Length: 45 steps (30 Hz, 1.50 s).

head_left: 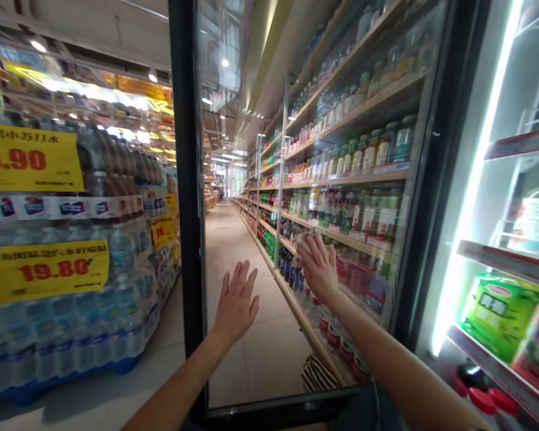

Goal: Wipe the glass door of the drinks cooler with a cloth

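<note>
A glass cooler door with a black frame stands swung open in front of me. My left hand lies flat against the pane, fingers spread, holding nothing. Higher up and to the right, my right hand presses a crumpled whitish cloth to the glass. Its fingers cover most of the cloth, so whether it is fabric or paper is unclear. In or through the pane show a long aisle and shelves of bottled drinks.
To the left, wrapped water bottles are stacked on a blue pallet, with yellow price signs. At right, lit cooler shelves hold green packs and red-capped containers. Striped fabric shows low in the pane.
</note>
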Each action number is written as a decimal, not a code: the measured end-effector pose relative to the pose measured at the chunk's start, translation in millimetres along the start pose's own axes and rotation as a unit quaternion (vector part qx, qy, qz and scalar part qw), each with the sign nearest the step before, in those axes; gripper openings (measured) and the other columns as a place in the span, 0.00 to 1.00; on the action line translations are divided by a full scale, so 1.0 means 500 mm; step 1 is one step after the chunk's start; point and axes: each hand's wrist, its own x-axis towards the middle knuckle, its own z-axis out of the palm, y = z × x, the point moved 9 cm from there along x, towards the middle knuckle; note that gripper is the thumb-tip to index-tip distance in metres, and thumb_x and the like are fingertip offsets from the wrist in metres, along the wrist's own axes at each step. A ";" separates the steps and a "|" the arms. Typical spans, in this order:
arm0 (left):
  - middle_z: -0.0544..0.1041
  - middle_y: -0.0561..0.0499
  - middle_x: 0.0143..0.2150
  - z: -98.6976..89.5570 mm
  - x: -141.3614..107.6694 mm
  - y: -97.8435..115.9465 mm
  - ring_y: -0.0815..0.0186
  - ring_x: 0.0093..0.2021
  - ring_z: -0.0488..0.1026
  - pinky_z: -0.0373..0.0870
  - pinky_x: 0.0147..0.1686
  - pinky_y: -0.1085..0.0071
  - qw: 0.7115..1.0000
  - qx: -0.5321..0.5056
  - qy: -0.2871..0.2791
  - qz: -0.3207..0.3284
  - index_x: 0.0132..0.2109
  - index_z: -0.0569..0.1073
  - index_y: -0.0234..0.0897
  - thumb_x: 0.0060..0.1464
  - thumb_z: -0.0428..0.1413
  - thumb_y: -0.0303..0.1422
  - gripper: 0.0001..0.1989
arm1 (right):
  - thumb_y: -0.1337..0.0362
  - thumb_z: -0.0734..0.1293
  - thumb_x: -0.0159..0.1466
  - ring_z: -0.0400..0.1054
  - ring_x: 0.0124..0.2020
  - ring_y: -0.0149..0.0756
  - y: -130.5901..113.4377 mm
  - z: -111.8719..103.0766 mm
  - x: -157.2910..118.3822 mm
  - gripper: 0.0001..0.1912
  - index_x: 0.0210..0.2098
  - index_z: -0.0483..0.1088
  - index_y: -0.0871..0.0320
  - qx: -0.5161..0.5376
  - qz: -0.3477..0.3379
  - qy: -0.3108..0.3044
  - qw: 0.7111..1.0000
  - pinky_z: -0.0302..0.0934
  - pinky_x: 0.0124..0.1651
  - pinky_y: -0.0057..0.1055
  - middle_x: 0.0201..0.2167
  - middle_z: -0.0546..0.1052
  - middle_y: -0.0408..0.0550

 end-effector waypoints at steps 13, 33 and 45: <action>0.55 0.41 0.64 0.044 0.021 0.087 0.55 0.66 0.46 0.44 0.62 0.54 0.999 -0.028 -0.024 0.037 0.61 0.58 0.35 0.53 0.50 0.33 0.27 | 0.70 0.58 0.62 0.35 0.67 0.41 0.041 0.005 -0.082 0.21 0.55 0.61 0.55 -0.018 0.044 -0.019 0.999 0.35 0.63 0.52 0.60 0.61 0.55; 0.57 0.44 0.64 0.070 0.037 0.158 0.57 0.65 0.48 0.41 0.63 0.55 0.997 -0.042 -0.022 0.067 0.60 0.60 0.38 0.52 0.51 0.34 0.27 | 0.73 0.56 0.61 0.39 0.67 0.44 0.069 0.000 -0.188 0.27 0.58 0.58 0.52 0.004 0.099 -0.038 0.994 0.44 0.61 0.52 0.62 0.58 0.53; 0.58 0.43 0.63 0.087 0.036 0.137 0.55 0.64 0.51 0.40 0.62 0.54 0.999 -0.005 -0.020 0.046 0.61 0.59 0.40 0.52 0.53 0.39 0.29 | 0.69 0.54 0.62 0.43 0.65 0.48 0.252 -0.044 -0.214 0.29 0.63 0.49 0.57 -0.066 0.284 0.066 0.954 0.52 0.56 0.51 0.64 0.52 0.59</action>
